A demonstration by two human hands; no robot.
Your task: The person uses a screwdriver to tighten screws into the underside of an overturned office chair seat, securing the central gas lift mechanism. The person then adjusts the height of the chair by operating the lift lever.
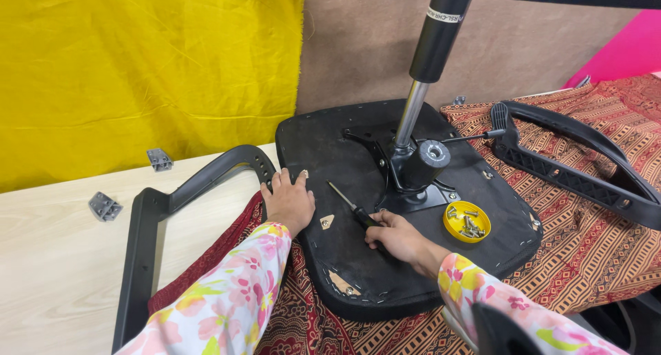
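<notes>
- As we look down from the head view, an upturned black seat [385, 258] lies on a patterned cloth [592, 238] spread over the pale desk [62, 258].
- Our left hand [289, 202] rests flat on the seat's left edge, fingers together and stretched out, clamped on nothing.
- Our right hand [399, 239] lies on the seat base, its fingers wrapped around the dark handle of a screwdriver [348, 207].
- The screwdriver's thin shaft slants up and left from that hand, its tip on the seat surface, between our two hands.
- Just beside the right hand, to its right, a small yellow dish [467, 222] holding screws sits on the seat.
- A black bracket [413, 172] is fixed at the seat's middle, and a gas cylinder [428, 59] rises from it, tilted toward the top of the view.
- One black armrest [179, 203] lies on the desk left of the seat, close to our left hand; another armrest [571, 165] lies on the cloth at right.
- Two grey brackets [105, 206] lie on the desk at far left, well apart from the seat.
- Yellow fabric [138, 66] hangs behind the desk.
</notes>
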